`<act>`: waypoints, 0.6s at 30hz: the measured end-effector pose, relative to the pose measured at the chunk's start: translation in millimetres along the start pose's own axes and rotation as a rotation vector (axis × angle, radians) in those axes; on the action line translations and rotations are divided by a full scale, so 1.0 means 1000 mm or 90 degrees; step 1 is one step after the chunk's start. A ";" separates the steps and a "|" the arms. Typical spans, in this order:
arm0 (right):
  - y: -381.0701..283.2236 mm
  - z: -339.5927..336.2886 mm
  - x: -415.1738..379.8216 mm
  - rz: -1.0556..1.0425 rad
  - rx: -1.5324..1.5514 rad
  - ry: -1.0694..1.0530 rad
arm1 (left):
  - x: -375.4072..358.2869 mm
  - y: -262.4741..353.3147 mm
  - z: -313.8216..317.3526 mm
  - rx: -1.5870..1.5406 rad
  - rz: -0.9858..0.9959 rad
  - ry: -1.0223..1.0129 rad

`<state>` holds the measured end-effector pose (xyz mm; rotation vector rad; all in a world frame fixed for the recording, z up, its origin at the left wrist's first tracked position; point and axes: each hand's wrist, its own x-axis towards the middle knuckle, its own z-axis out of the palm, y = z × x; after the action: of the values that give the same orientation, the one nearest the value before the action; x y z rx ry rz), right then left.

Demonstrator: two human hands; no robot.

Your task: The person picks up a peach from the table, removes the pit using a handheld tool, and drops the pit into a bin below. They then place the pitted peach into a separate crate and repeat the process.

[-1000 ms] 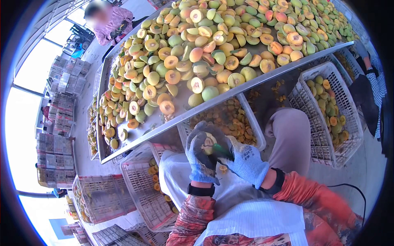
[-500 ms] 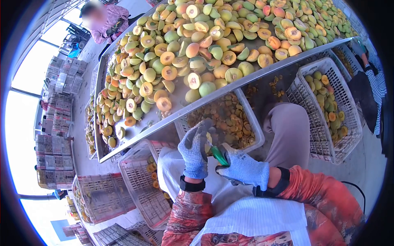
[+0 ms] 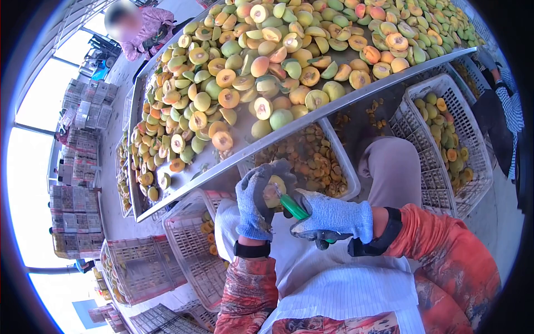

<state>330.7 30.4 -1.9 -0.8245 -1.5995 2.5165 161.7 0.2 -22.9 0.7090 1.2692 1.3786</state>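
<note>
Gloved in blue and dark grey, my left hand (image 3: 257,197) curls around a halved fruit (image 3: 273,191), its pale cut face turned toward my right. My right hand (image 3: 334,219) grips a green-handled tool (image 3: 293,207), whose metal tip meets the cut face of the fruit. Both hands are above my lap, beside the near edge of a metal table (image 3: 245,149) heaped with halved green and orange fruit (image 3: 228,97). Under that edge, a crate (image 3: 349,177) holds small brownish pieces.
To the right stands a white crate (image 3: 473,145) of fruit halves, with a person's checked sleeve (image 3: 509,106) beyond. A crate (image 3: 192,256) is by my left leg. Another person (image 3: 146,30) is across the table; stacked crates (image 3: 78,214) line the far left.
My left hand has turned and shifted slightly left, bringing the fruit's cut face into clear view. The green tool has moved slightly left against it, with more of its handle showing.
</note>
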 end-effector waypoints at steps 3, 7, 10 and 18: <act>0.006 -0.007 0.007 -0.029 0.079 -0.040 | 0.003 0.009 0.005 0.079 -0.020 0.010; -0.007 -0.010 0.010 -0.059 0.005 -0.023 | 0.005 -0.027 0.008 0.025 0.209 0.235; -0.010 -0.019 0.015 0.012 -0.252 0.040 | 0.010 -0.052 -0.006 -0.008 0.168 0.234; -0.014 -0.002 0.012 -0.054 -0.068 0.045 | 0.005 0.000 0.018 -0.042 0.196 0.177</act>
<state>317.8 42.8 4.1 -0.8269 -1.7216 2.3361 177.5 10.7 -19.7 0.7059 1.3607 1.8127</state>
